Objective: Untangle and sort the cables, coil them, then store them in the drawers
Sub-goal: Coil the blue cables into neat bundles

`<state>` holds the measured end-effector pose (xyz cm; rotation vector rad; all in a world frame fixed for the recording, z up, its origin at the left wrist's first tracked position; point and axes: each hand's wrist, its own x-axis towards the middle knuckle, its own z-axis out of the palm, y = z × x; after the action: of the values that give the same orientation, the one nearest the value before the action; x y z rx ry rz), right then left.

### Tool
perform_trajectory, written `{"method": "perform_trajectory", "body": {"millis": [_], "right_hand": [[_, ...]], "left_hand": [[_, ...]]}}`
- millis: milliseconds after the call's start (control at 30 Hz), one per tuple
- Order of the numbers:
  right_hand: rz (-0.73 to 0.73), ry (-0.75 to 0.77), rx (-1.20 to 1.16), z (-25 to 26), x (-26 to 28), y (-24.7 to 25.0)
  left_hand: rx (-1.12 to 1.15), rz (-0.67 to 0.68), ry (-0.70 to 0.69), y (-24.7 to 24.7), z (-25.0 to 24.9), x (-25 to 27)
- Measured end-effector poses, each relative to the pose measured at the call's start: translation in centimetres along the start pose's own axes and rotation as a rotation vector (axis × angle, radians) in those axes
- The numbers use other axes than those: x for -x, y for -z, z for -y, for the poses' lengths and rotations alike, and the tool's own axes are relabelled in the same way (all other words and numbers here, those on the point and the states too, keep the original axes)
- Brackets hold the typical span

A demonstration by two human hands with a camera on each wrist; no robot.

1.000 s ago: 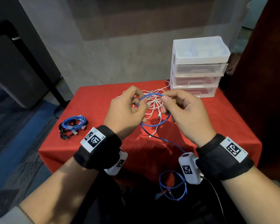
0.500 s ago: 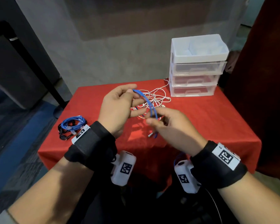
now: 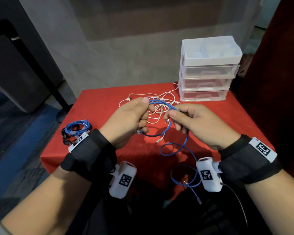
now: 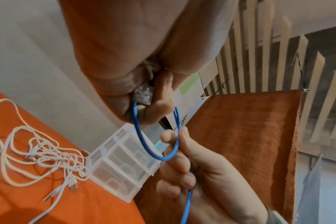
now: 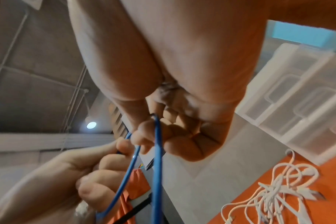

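Two hands are clamped on one blue cable (image 3: 168, 126), held above the middle of the table (image 3: 98, 106). The left hand (image 3: 126, 122) grips the formed loop and plug end; the right hand (image 3: 197, 122) pinches the strand beside it. The free tail hangs from the right hand over the near edge, so the next wrap is likely fed rightward-to-left.

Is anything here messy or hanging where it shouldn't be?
Yes. The blue cable held by both hands trails off the table's near edge, its plug dangling. Behind the hands, the white cables lie in a tangled heap beside the closed drawers.
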<state>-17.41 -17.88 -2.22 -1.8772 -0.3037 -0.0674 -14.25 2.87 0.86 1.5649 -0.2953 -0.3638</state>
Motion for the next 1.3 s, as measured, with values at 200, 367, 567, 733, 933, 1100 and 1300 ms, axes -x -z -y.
{"method": "perform_trajectory", "body": {"millis": [200, 367, 567, 733, 933, 1100, 1300], "right_hand": [[-0.198, -0.033, -0.121, -0.1, 0.0, 1.5], [-0.162, -0.009, -0.117, 0.0, 0.0, 1.9], [0.118, -0.127, 0.013, -2.8, 1.6, -0.1], [-0.100, -0.218, -0.392, -1.7, 1.1, -2.5], [-0.223, -0.057, -0.540, 0.5, 0.5, -4.5], [0.033, -0.056, -0.382, 0.2, 2.0, -4.8], [-0.184, 0.007, -0.204, -0.1, 1.7, -2.6]], "left_hand": [[0.042, 0.034, 0.072, 1.3, -0.3, 0.3], [0.191, 0.039, 0.089, 1.9, -0.4, 0.3], [0.522, -0.049, 0.116, 2.9, -0.9, 0.0], [0.760, -0.129, 0.253, 1.7, 0.8, 0.0], [0.619, -0.235, 0.397, -0.2, 2.1, 0.2], [0.848, -0.313, 0.295, 0.5, 1.5, -0.5], [0.418, -0.120, 0.159, 0.5, 0.3, 1.1]]}}
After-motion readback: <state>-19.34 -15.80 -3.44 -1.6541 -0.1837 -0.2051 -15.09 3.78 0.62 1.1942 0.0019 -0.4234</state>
